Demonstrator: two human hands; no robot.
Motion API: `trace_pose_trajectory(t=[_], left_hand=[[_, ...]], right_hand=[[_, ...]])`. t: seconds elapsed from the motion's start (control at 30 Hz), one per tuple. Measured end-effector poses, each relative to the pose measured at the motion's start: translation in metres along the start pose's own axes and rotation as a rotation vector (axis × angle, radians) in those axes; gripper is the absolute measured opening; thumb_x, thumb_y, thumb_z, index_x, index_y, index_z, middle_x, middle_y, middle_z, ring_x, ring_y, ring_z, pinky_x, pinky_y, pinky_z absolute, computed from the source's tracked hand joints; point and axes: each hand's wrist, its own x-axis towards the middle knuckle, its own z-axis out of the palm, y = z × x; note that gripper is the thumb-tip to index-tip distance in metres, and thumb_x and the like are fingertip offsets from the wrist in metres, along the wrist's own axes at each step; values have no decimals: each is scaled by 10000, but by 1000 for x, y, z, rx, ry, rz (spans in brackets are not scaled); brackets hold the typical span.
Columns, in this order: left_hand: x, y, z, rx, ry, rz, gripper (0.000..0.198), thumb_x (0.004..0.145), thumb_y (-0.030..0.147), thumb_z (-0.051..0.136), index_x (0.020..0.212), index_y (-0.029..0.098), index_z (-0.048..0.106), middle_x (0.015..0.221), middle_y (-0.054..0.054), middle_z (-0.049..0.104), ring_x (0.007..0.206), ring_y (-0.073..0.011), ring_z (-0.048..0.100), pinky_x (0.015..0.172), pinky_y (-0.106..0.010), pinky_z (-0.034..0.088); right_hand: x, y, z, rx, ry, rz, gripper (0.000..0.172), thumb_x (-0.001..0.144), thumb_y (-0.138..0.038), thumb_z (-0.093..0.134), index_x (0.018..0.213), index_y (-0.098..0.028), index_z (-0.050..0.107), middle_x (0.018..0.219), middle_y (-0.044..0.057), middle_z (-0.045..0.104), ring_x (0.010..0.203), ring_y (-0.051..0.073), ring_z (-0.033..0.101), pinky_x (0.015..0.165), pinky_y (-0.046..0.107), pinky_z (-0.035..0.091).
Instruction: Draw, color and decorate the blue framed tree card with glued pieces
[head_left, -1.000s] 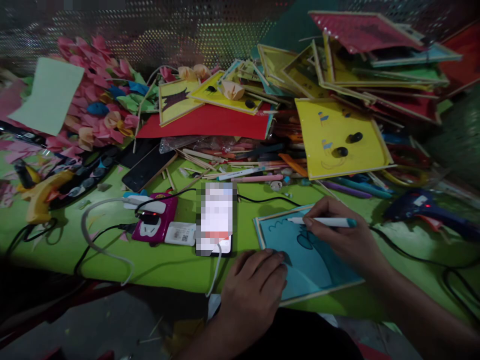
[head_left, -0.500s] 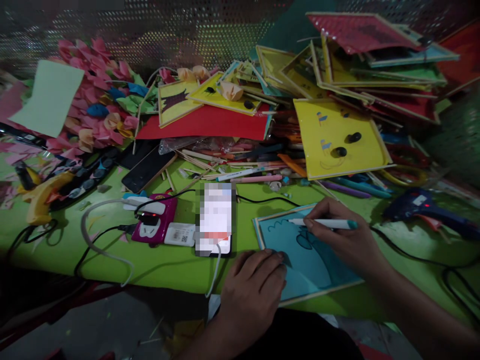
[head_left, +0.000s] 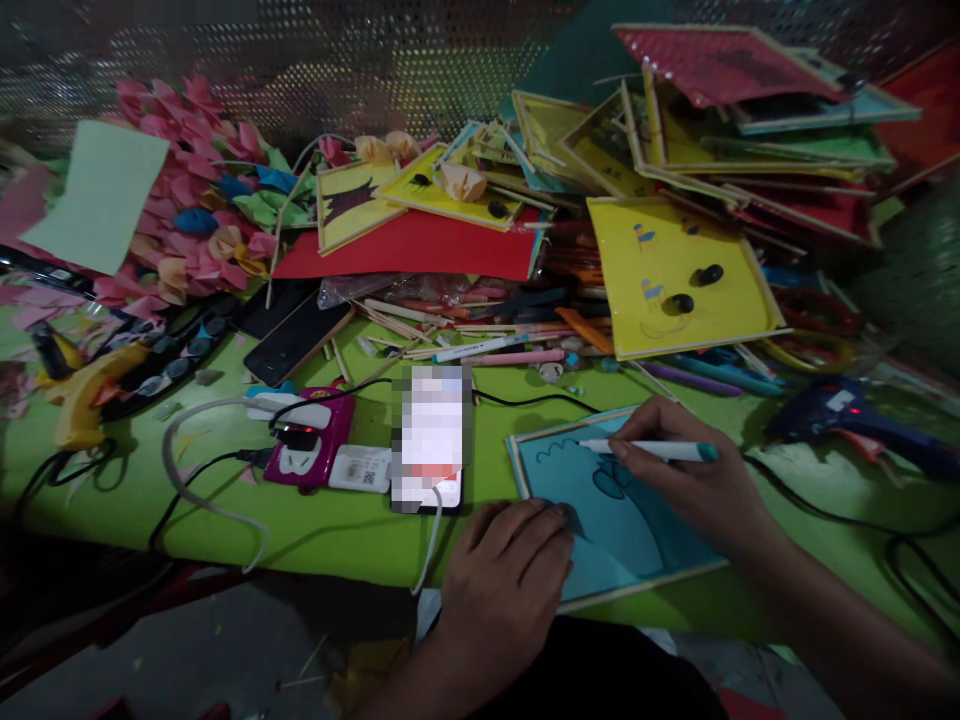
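Where the left hand point(head_left: 510, 570) lies: fingers together, flat on the near-left corner of the blue framed card point(head_left: 630, 545).
Blue framed card: on the green surface point(head_left: 337, 530), under both hands' fingers.
Right hand point(head_left: 694, 485): fingers pinching a white marker point(head_left: 649, 450), tip on the card.
Phone point(head_left: 431, 445): just left of the left fingers.
Yellow framed card point(head_left: 679, 275): beyond the right fingers.

The framed card point(head_left: 615, 520) lies right of the phone point(head_left: 430, 440), before the pile of cards point(head_left: 675, 180).
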Motion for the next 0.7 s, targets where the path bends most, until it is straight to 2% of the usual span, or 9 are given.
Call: trace_pose_trajectory(t=[0.7], left_hand=[[2, 1, -1, 2, 10, 3, 173, 965, 171, 614, 1089, 200, 730, 1202, -4, 782, 1154, -163, 676, 1019, -344, 479]], right_hand=[[0, 0, 0, -35, -2, 0, 216, 886, -382, 675, 757, -218, 621, 701, 12, 605, 630, 182, 568, 555, 312, 438]])
